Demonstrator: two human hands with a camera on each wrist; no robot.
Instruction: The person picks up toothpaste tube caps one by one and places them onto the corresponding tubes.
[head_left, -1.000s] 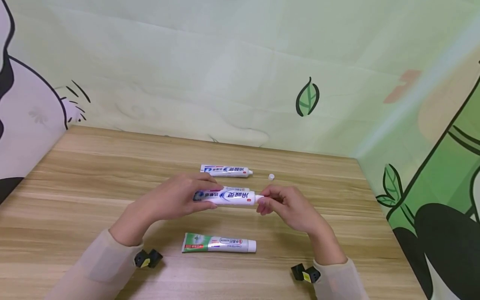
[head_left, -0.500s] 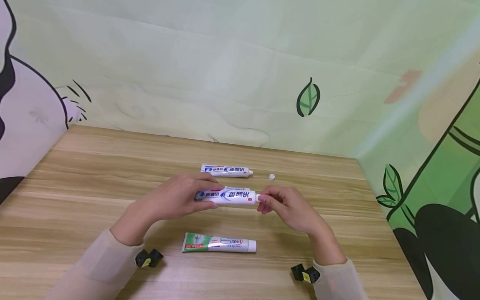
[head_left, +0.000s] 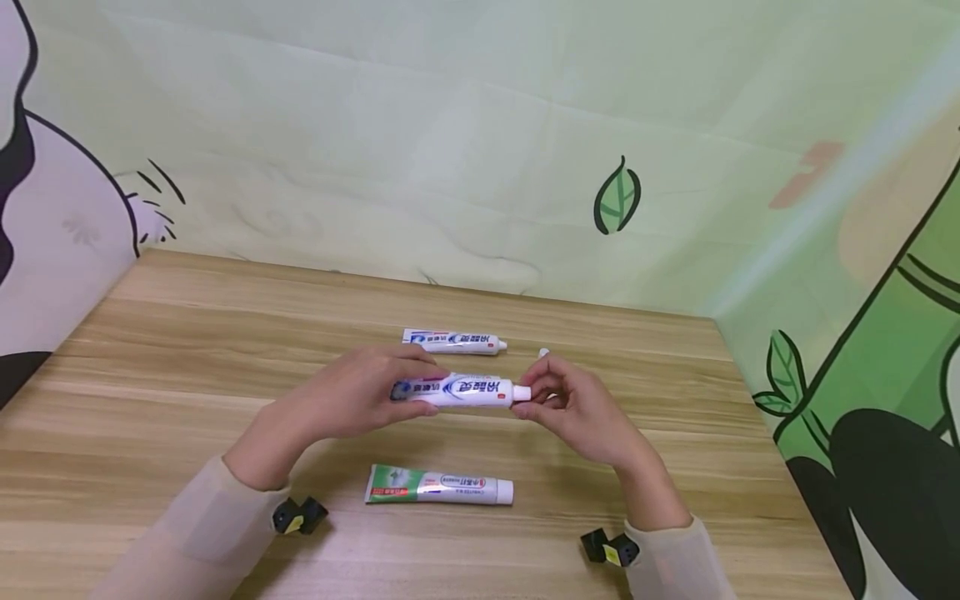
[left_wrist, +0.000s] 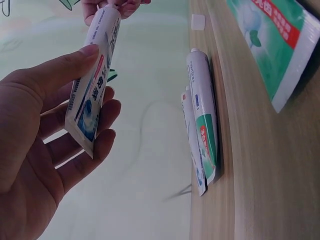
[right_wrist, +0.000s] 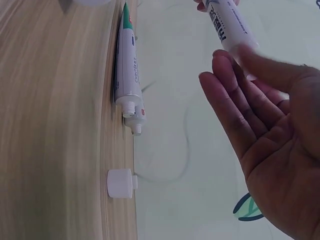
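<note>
My left hand [head_left: 367, 392] grips a white-and-blue toothpaste tube [head_left: 476, 392] around its rear half, holding it level above the table, nozzle end to the right. At that end sits a white cap [head_left: 522, 393], with my right hand [head_left: 573, 408] around it. Its thumb and index finger lie on opposite sides of the cap; in the right wrist view the thumb is blurred and the other fingers are loosely spread. Behind lies a similar toothpaste tube [head_left: 457, 342] with a bare nozzle. Beside it, a green-and-white tube [right_wrist: 129, 75] also shows its bare nozzle; the held tube hides it from above.
Nearer the body lies another green-and-white toothpaste tube [head_left: 438, 486], capped. A loose white cap [right_wrist: 120, 183] sits on the wooden table [head_left: 225, 333] beyond the right hand, with a smaller white piece partly behind it. A printed cloth backdrop [head_left: 420, 150] rises at the table's far edge.
My right fingers have spread a little around the cap, leaving it in plain sight, and the index finger has shifted up. The left hand and tube have hardly moved.
</note>
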